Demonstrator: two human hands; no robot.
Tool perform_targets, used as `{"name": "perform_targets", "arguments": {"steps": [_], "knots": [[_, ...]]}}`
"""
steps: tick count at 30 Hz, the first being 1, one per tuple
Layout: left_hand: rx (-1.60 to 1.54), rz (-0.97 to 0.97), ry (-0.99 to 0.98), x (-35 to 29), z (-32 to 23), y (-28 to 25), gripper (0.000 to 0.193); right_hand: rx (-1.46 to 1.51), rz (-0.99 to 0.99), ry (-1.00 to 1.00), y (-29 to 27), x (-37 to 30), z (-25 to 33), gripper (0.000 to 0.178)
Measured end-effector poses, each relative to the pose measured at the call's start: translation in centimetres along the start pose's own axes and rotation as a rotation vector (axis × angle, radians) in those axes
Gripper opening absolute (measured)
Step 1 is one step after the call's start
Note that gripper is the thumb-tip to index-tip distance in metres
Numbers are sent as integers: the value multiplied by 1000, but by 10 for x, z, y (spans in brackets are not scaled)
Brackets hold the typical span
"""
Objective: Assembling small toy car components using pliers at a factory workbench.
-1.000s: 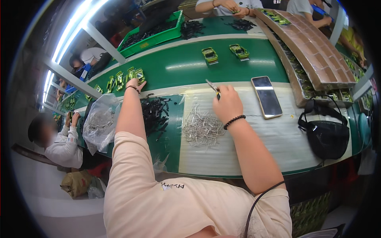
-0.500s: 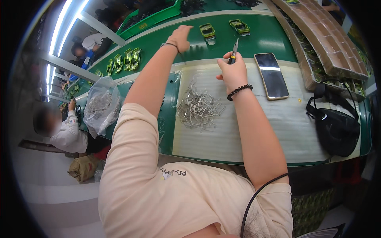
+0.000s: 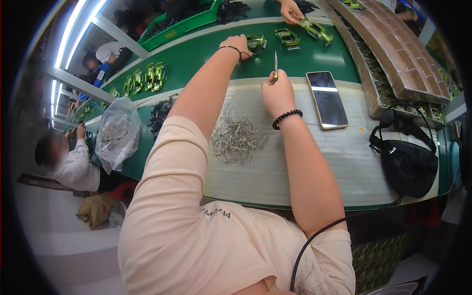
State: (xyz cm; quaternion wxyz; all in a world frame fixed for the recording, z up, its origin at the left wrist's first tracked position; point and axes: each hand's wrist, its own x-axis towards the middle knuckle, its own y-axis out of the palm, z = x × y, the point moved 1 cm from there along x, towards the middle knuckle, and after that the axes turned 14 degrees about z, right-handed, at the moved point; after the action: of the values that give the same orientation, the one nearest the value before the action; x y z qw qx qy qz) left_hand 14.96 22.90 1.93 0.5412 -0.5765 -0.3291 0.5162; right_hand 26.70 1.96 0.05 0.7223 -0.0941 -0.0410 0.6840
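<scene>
My left hand [image 3: 238,45] reaches to the far green bench strip, its fingers closed on the left edge of a yellow-green plastic frame part [image 3: 256,41]. In my right hand [image 3: 279,94] is a pair of needle-nose pliers [image 3: 276,64], tips pointing away from me. A second yellow-green part [image 3: 287,37] lies just beyond the plier tips. Between my forearms a pile of thin bent metal wires [image 3: 237,140] rests on the pale mat [image 3: 314,167].
A phone [image 3: 327,101] and a black bag [image 3: 409,160] lie to the right, by stacked cardboard trays [image 3: 393,49]. Another person's hand [image 3: 291,11] touches a green part [image 3: 316,32]. Leftward are several green parts [image 3: 156,77], a plastic bag [image 3: 118,130] and a green bin [image 3: 182,27].
My left hand has moved right and closed on the green part. The pliers have shifted slightly. Another person's hand has appeared at the top with a green part.
</scene>
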Motion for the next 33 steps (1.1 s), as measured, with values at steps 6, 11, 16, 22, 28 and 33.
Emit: {"name": "perform_targets", "arguments": {"steps": [6, 11, 16, 22, 28, 33], "knots": [[-81, -150, -237, -4, -10, 1, 80, -72, -36, -23, -3, 1, -6, 14], [-412, -17, -72, -24, 12, -2, 66, -64, -21, -25, 2, -3, 0, 14], [-1141, 78, 75, -66, 45, 17, 47, -61, -116, -180, 5, -6, 1, 13], [-2281, 443, 233, -216, 72, 9, 41, -339, 132, 49, -8, -36, 36, 14], [-2518, 355, 577, -250, 80, 51, 54, -778, 425, 155, 3, -74, 53, 25], [-2595, 312, 826, -247, 84, 71, 59, -883, 369, 244, 24, -81, 43, 25]]}}
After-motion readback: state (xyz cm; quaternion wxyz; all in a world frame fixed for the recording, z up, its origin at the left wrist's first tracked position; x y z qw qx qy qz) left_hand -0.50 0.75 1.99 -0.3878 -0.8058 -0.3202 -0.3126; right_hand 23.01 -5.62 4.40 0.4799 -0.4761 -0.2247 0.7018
